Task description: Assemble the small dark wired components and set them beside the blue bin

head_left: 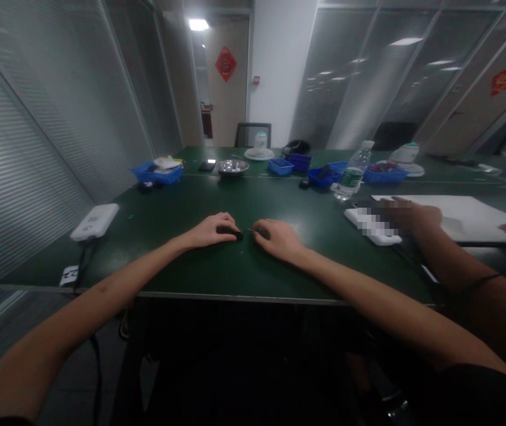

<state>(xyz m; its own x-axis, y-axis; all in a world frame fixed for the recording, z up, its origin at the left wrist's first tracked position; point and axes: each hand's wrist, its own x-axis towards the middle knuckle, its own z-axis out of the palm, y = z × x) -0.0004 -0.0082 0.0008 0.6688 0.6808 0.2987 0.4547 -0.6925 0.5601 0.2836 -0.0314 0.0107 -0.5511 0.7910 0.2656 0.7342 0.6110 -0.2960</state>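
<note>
Both of my hands rest low over the green table, close to each other near its middle. My left hand is closed round a small black object, whose dark end sticks out toward the right. Facing it, my right hand grips a small dark tool with a thin tip pointing left. A narrow gap separates the two objects. Their exact kind is too small to tell.
A white power bank lies at the left, a blue tray behind it. Further back stand a metal bowl, blue baskets and a water bottle. Another person's hand is at the right, by white paper.
</note>
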